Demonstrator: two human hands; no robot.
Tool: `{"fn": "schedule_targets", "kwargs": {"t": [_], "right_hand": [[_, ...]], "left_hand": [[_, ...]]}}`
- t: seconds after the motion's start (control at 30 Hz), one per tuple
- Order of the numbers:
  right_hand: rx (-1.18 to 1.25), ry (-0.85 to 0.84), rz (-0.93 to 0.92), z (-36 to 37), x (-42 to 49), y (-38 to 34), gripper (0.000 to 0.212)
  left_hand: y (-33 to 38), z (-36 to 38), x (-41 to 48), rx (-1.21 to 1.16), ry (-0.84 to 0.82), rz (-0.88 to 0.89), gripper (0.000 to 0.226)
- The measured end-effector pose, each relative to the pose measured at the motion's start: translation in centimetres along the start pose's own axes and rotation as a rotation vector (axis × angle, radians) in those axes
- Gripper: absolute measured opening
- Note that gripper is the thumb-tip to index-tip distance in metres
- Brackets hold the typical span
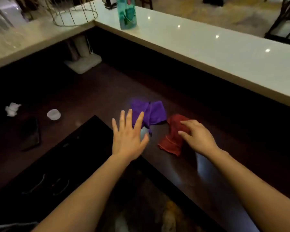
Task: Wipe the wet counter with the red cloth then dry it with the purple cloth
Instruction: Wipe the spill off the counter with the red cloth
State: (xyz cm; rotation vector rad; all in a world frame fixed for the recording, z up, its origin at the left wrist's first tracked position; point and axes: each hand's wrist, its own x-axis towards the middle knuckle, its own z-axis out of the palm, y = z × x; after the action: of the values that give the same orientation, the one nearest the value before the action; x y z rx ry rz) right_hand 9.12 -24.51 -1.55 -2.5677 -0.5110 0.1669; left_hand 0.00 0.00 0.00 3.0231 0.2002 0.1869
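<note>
Head view: red cloth (173,134) crumpled on dark counter (97,91), purple cloth (149,113) just left of it. Right hand (198,136) fingers curl onto red cloth; left hand (128,139) splayed, empty, over purple's near edge. White cup (53,114), tissue wad (12,109) well left; teal bottle (126,13) on ledge behind.

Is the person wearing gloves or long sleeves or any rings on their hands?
No. The left hand and right hand are bare: no gloves, and no rings or watch that I can see. Both forearms are uncovered too, with no sleeves reaching into view.

Bare forearms, no sleeves; hands (127,141) ungloved (no rings, watch visible).
</note>
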Motion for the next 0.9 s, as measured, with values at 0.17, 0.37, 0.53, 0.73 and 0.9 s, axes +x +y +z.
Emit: {"fn": "schedule_targets", "kwargs": {"t": [0.17, 0.37, 0.53, 0.73, 0.9], "right_hand": [[-0.070, -0.043, 0.106, 3.9, 2.3, 1.3, 0.071], [-0.212, -0.053, 0.091, 8.0, 2.6, 2.0, 0.077], [-0.186, 0.012, 0.026, 7.2, -1.7, 2.9, 0.057], [-0.129, 0.016, 0.013, 6.3, -14.4, 5.4, 0.052], [-0.061, 0.159, 0.228, 4.6, -18.4, 8.7, 0.045]], "left_hand": [[2.8, 6.2, -0.1, -0.058, -0.163, 0.061, 0.076], [4.6, 10.9, 0.3, -0.108, -0.261, 0.123, 0.074], [5.6, 11.4, 0.2, -0.213, -0.216, 0.165, 0.064], [8.5, 11.7, 0.8, -0.198, -0.211, 0.206, 0.064], [14.0, 13.1, 1.9, -0.117, -0.223, 0.293, 0.067]]}}
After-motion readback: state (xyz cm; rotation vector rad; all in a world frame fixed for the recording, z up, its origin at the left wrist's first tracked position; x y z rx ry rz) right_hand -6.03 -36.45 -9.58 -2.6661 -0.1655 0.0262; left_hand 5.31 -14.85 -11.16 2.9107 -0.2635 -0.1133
